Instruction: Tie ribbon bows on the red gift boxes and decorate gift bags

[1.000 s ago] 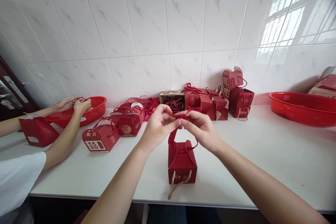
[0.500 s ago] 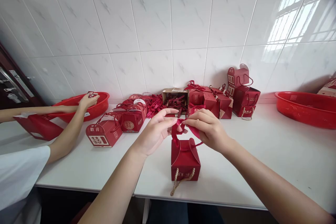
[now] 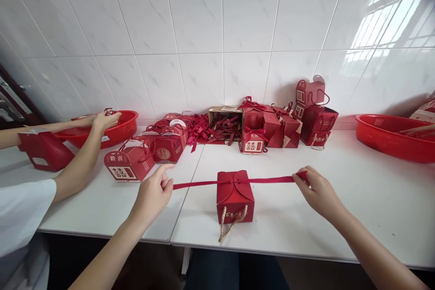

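In front of me on the white table stands a small red gift box (image 3: pixel 235 206), its curved top flaps folded down and a twisted beige cord handle hanging at the front. A red ribbon (image 3: pixel 270 180) crosses the top, knotted at the middle and pulled taut to both sides. My left hand (image 3: pixel 156 190) pinches one ribbon end, to the left of the box. Out to the right, my right hand (image 3: pixel 314 186) is closed on the other end. Neither hand touches the box itself.
An open carton (image 3: pixel 226 124) of ribbons lies by the wall, beside a ribbon heap (image 3: pixel 200 129). Several red boxes (image 3: pixel 129 163) stand left; others are stacked (image 3: pixel 317 122) right. Red basins (image 3: pixel 390 145) sit at both sides. A co-worker's hand (image 3: pixel 105 120) holds small packets over the left basin.
My hands have moved apart and down from above the box, drawing the ribbon out straight. The loop has closed into a small knot, and the top flaps now lie flat.
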Available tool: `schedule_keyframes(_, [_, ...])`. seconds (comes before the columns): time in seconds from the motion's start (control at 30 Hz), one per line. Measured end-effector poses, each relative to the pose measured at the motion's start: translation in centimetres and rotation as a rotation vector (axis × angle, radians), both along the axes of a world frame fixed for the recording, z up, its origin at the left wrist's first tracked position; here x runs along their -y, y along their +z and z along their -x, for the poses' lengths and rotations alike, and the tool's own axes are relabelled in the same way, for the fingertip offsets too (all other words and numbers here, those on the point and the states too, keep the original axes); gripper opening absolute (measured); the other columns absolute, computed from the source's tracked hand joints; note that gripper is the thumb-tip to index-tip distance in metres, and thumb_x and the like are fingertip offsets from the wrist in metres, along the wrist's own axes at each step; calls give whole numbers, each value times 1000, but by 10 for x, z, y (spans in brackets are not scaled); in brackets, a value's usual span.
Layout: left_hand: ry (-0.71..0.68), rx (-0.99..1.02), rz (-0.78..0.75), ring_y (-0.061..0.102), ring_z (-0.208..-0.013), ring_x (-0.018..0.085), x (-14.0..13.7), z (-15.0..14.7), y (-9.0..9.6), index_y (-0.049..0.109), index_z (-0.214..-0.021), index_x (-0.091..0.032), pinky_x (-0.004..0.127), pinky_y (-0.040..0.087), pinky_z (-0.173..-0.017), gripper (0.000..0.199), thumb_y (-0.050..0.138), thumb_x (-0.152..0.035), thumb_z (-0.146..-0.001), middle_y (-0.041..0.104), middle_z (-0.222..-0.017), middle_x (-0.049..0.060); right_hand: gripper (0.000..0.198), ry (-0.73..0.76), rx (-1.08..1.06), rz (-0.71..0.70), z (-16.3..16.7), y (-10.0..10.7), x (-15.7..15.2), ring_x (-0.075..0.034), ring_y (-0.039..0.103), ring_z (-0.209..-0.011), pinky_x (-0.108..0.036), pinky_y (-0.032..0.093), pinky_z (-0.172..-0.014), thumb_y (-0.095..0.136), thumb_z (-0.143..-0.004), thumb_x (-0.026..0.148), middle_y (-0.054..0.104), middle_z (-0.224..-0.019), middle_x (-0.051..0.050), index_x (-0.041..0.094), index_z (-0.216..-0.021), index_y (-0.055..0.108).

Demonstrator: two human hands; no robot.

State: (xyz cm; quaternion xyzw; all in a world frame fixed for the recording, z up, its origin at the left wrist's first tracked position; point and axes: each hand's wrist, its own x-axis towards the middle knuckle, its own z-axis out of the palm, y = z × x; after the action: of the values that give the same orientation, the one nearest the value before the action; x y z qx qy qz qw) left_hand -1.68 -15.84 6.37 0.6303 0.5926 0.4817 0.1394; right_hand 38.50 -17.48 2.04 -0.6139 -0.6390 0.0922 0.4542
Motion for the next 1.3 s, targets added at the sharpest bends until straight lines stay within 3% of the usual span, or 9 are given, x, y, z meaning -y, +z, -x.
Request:
schedule_keyframes(0.1, [-35,-12,88,38,-46,15,-1,7,-18,72,-77,-24,25,29,-53,19,70,-14,-61,43,-47,-6,25,30,-155,266,-12,-19,-1,-21,56,-68,-33,44,-60,67,-75,47,65,-82,-5,22,-71,67])
schedule_keyframes(0.27, [-77,11,30,59,-78,22,0,-29,-13,71,-77,-25,26,40,-70,7,68,-24,-71,68,-81,3,39,14,-236,61,19,2,-8,-29,58,-103,-32,45,-63,70,-73,49,61,-123,-9,27,-105,70])
schedule_keyframes(0.4, [-161,-7,35,61,-98,26,2,-66,-6,68,-84,-26,34,37,-93,9,66,-30,-76,71,-95,5,28,286,-192,88,58,22,-15,-25,62,-91,-31,44,-61,58,-85,49,69,-99,-8,24,-88,71])
schedule_keyframes(0.5, [-202,-78,94,60,-101,28,5,-82,-10,64,-89,-27,46,26,-105,18,69,-34,-74,70,-100,3,35,433,-137,267,77,25,-18,-19,58,-69,-30,42,-61,52,-87,54,67,-74,-3,23,-73,61])
schedule_keyframes(0.67, [-185,-224,127,57,-106,26,7,-88,-19,51,-96,-24,58,9,-110,25,62,-36,-76,63,-105,3,42,573,-110,562,85,17,-23,-14,51,-59,-27,38,-58,43,-89,62,58,-67,2,23,-74,42])
schedule_keyframes(0.83, [-359,-125,377,56,-80,19,5,-85,-16,43,-93,-24,36,44,-80,27,54,-47,-83,56,-87,0,51,585,-134,611,85,13,-27,-11,33,-55,-26,28,-53,43,-87,66,37,-59,5,21,-64,39])
schedule_keyframes(0.93, [-453,-69,486,45,-63,14,7,-82,-12,41,-77,-23,26,38,-62,34,48,-55,-87,46,-70,-5,54,549,-102,561,78,13,-29,-10,23,-56,-27,22,-52,50,-84,63,27,-58,5,21,-56,33])
schedule_keyframes(1.13, [-366,-97,482,31,-56,12,1,-66,-13,24,-59,-21,25,28,-57,51,40,-60,-88,26,-59,-6,41,537,-75,454,59,15,-23,-10,24,-56,-25,22,-50,56,-85,54,29,-56,7,21,-67,41])
schedule_keyframes(1.3, [-499,-123,671,35,-50,11,-9,-51,-5,45,-60,-19,24,27,-52,41,43,-50,-86,42,-53,-4,26,651,98,316,46,30,-6,-10,32,-57,-24,30,-53,53,-86,26,41,-62,5,21,-66,37])
